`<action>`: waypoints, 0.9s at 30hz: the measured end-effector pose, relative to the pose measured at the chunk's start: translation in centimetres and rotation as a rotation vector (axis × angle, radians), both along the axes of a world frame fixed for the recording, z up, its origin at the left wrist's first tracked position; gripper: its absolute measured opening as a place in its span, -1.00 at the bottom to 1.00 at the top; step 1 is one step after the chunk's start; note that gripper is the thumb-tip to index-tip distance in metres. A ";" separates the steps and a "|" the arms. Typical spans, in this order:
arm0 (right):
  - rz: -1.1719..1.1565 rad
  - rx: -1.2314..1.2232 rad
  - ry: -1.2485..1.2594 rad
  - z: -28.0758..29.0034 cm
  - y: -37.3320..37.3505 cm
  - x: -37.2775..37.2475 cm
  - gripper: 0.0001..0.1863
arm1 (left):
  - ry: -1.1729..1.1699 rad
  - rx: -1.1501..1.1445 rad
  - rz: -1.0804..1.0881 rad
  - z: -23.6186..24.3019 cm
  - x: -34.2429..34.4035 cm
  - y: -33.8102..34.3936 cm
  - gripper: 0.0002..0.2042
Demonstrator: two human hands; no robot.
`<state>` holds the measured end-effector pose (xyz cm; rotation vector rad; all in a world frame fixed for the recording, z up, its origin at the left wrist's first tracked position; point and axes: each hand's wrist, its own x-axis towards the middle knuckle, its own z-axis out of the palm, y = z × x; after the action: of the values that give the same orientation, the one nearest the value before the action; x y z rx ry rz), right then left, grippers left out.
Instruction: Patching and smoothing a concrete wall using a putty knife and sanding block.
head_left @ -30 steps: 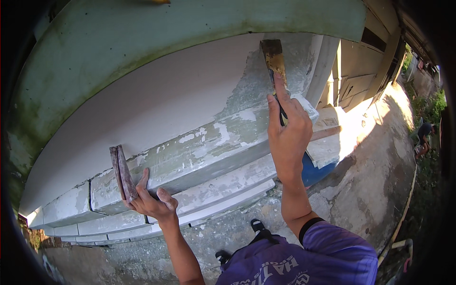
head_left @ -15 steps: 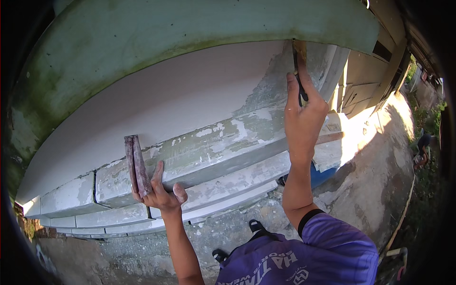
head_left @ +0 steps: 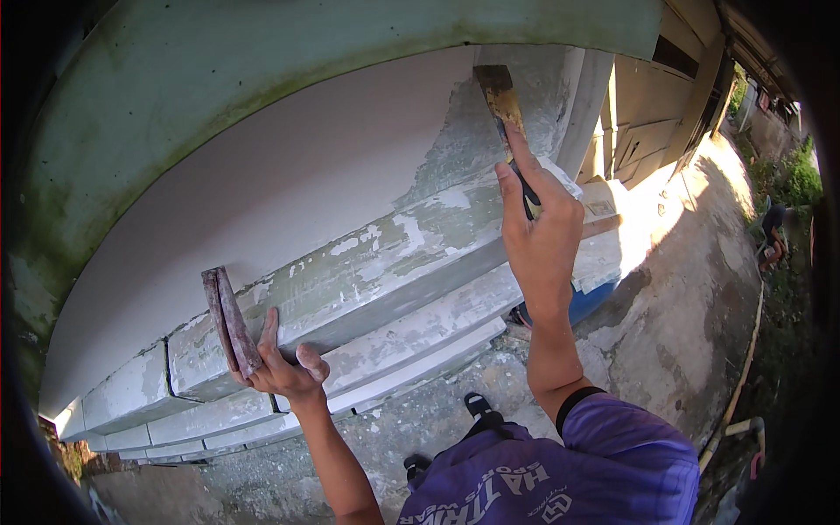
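Right hand [head_left: 538, 232] is up high on the wall [head_left: 289, 184], fingers wrapped tight around the dark handle of a putty knife [head_left: 500, 101], index finger stretched along it, and the blade sits flat against the grey scraped patch [head_left: 455, 144] beside the smooth white coat. Down low, the left hand [head_left: 284, 372] grips a flat, worn hawk board [head_left: 229, 319] edge-on, thumb out, resting just in front of the flaking stepped moulding [head_left: 376, 262]. Purple sleeve [head_left: 612, 455] at the bottom, cracked concrete ground [head_left: 665, 332] running off to the right in sunlight.
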<state>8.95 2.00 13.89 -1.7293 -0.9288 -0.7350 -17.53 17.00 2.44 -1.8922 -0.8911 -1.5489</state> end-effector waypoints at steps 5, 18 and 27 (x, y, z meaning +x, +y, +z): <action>0.001 -0.011 0.025 -0.4 0.6 0.2 -0.59 | 0.011 0.023 0.012 -0.1 0.0 0.1 -0.45; 0.068 0.178 -0.005 1.7 1.9 1.7 -0.62 | 0.012 0.014 0.016 -0.3 -0.1 0.2 -0.43; 0.049 0.239 -0.085 1.9 2.9 2.7 -0.61 | 0.029 -0.017 0.002 0.0 0.0 -0.3 -0.44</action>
<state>11.64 4.91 15.80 -1.4711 -0.8988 -0.8563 -17.56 16.68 2.46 -1.9205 -0.8955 -1.5134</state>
